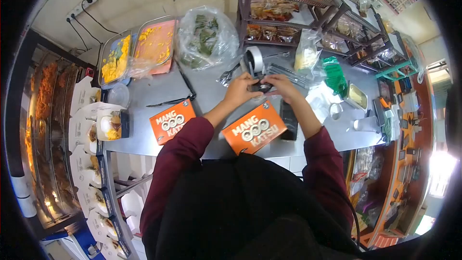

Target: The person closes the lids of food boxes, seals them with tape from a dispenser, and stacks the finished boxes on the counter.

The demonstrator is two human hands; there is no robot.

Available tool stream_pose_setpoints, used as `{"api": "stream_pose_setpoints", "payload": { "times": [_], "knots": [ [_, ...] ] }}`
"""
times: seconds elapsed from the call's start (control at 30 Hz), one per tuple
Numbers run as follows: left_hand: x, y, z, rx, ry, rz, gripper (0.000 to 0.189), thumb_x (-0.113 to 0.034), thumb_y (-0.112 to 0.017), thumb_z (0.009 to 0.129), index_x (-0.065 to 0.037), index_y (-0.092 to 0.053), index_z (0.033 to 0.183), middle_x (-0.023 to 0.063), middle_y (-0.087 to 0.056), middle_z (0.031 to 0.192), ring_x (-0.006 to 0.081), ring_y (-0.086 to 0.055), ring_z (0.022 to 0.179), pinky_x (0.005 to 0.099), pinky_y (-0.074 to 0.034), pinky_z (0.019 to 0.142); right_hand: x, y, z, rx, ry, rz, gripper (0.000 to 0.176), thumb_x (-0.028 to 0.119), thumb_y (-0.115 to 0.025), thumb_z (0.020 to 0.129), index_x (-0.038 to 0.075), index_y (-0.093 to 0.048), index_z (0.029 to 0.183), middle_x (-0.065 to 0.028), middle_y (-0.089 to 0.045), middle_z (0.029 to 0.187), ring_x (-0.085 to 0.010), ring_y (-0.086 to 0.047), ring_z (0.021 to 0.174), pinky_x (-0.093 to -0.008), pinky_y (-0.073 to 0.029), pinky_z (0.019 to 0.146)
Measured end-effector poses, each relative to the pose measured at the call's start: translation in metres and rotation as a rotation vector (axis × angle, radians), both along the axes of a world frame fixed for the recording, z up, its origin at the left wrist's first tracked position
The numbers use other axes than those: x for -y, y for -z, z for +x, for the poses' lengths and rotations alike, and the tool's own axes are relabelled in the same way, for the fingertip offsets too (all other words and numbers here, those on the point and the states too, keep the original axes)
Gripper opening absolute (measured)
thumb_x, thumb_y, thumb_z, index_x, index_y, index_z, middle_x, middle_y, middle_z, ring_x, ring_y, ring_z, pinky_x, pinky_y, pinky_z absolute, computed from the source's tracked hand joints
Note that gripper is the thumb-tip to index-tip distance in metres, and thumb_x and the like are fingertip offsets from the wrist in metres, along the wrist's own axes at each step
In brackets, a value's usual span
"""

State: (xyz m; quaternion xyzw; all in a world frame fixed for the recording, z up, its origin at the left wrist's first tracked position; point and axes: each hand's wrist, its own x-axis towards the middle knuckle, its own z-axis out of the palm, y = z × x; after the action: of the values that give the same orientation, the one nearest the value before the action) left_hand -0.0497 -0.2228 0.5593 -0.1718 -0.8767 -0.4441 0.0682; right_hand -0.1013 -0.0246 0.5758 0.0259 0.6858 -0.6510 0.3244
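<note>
Over the middle of the steel table, my left hand (pixel 240 89) and my right hand (pixel 282 87) come together. Their fingers are closed around a small dark, shiny item (pixel 262 87), too covered to name. Just beyond them stands a white roll (pixel 255 59) in a dark holder that looks like a tape dispenser. An orange printed box (pixel 255 127) lies below my hands, with a second orange box (pixel 173 121) to its left near my left forearm. A dark flat item (pixel 288 121) rests under my right forearm.
Trays of yellow pieces (pixel 153 38), a plastic bag of green leaves (pixel 206 36) and black tongs (pixel 185 84) are on the left. Brown stacked racks (pixel 284 17) stand behind. A green bag (pixel 333 74) lies right; open meal boxes (pixel 109 124) line the left edge.
</note>
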Motion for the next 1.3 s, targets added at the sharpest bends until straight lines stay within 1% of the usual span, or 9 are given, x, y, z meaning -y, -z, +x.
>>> {"api": "stream_pose_setpoints", "payload": {
  "times": [0.23,0.33,0.5,0.63,0.7,0.83,0.97,1.17,1.3],
  "knots": [
    [-0.018,0.001,-0.002,-0.186,-0.103,-0.115,0.042,-0.032,-0.077,0.069,-0.004,-0.069,0.099,0.0075,-0.057,0.083,0.0233,-0.06,0.074,0.0336,-0.05,0.067,-0.016,0.0,0.027,-0.515,0.131,-0.157,0.023,0.015,-0.072,0.075,-0.003,-0.068,0.088,-0.0125,-0.052,0.123,-0.0243,-0.048,0.114,-0.04,-0.042,0.091],
    [-0.015,0.001,-0.001,-0.157,-0.095,-0.151,0.041,-0.033,-0.076,0.07,-0.004,-0.069,0.098,0.007,-0.057,0.083,0.0227,-0.06,0.078,0.0331,-0.05,0.068,-0.02,0.024,0.034,-0.649,-0.009,0.295,0.02,0.016,-0.072,0.071,0.0,-0.07,0.084,-0.0141,-0.051,0.125,-0.0283,-0.044,0.118,-0.0412,-0.036,0.097],
    [-0.006,0.001,-0.004,-0.081,-0.028,-0.274,0.046,-0.04,-0.073,0.072,-0.009,-0.067,0.107,0.0069,-0.059,0.094,0.0239,-0.058,0.094,0.0346,-0.046,0.084,-0.04,-0.023,0.028,-0.95,-0.335,1.388,0.017,0.018,-0.066,0.071,0.006,-0.072,0.083,-0.0133,-0.066,0.085,-0.0289,-0.062,0.074,-0.0421,-0.047,0.079],
    [0.046,-0.022,0.027,-0.027,0.098,-0.166,0.062,-0.042,-0.071,0.075,-0.013,-0.054,0.127,0.0116,-0.051,0.126,0.029,-0.047,0.118,0.0418,-0.032,0.104,-0.047,-0.084,0.049,-0.556,0.083,0.227,0.017,0.004,-0.063,0.08,-0.002,-0.069,0.094,-0.0109,-0.066,0.07,-0.0122,-0.056,0.048,-0.0232,-0.042,0.044],
    [0.091,-0.037,0.08,0.082,-0.03,0.115,0.065,-0.042,-0.07,0.077,-0.013,-0.05,0.131,0.0131,-0.047,0.132,0.0299,-0.045,0.121,0.0445,-0.029,0.105,-0.024,-0.118,0.082,-0.547,0.124,0.082,0.017,0.004,-0.062,0.083,-0.004,-0.068,0.097,-0.0093,-0.065,0.069,-0.0101,-0.054,0.047,-0.021,-0.039,0.043],
    [0.196,-0.03,0.187,0.182,-0.271,-0.62,0.086,-0.052,-0.066,0.075,-0.015,-0.028,0.144,0.0192,-0.024,0.147,0.0379,-0.023,0.135,0.0591,-0.015,0.107,0.047,-0.106,0.149,-0.529,0.069,-0.287,0.018,0.003,-0.062,0.084,-0.004,-0.067,0.1,-0.0092,-0.064,0.069,-0.0086,-0.052,0.046,-0.0196,-0.037,0.041],
    [0.217,0.015,0.211,0.07,-0.372,-0.749,0.098,-0.053,-0.067,0.072,-0.016,-0.017,0.147,0.0216,-0.008,0.151,0.0447,-0.006,0.138,0.0676,-0.01,0.103,0.155,-0.078,0.208,-0.126,-0.343,-0.37,0.02,0.009,-0.063,0.086,0.0,-0.068,0.103,-0.0069,-0.066,0.075,-0.0054,-0.05,0.045,-0.0184,-0.037,0.038],
    [0.215,0.018,0.221,0.051,-0.391,-0.678,0.094,-0.048,-0.066,0.074,-0.009,-0.02,0.145,0.0259,-0.014,0.147,0.0468,-0.013,0.135,0.0629,-0.018,0.104,0.248,0.03,0.241,-0.188,-0.059,-0.235,0.021,0.01,-0.062,0.088,-0.002,-0.066,0.104,-0.0074,-0.065,0.075,-0.006,-0.049,0.045,-0.0187,-0.039,0.039],
    [0.227,0.023,0.23,-0.019,-0.346,-0.675,0.093,-0.047,-0.066,0.074,-0.007,-0.021,0.145,0.0282,-0.015,0.146,0.048,-0.015,0.134,0.0623,-0.021,0.103,0.26,0.046,0.239,-0.769,-0.026,0.391,0.049,0.031,-0.068,0.082,0.01,-0.056,0.125,-0.0109,-0.064,0.065,-0.0189,-0.053,0.04,-0.0301,-0.042,0.041]
  ]
}}
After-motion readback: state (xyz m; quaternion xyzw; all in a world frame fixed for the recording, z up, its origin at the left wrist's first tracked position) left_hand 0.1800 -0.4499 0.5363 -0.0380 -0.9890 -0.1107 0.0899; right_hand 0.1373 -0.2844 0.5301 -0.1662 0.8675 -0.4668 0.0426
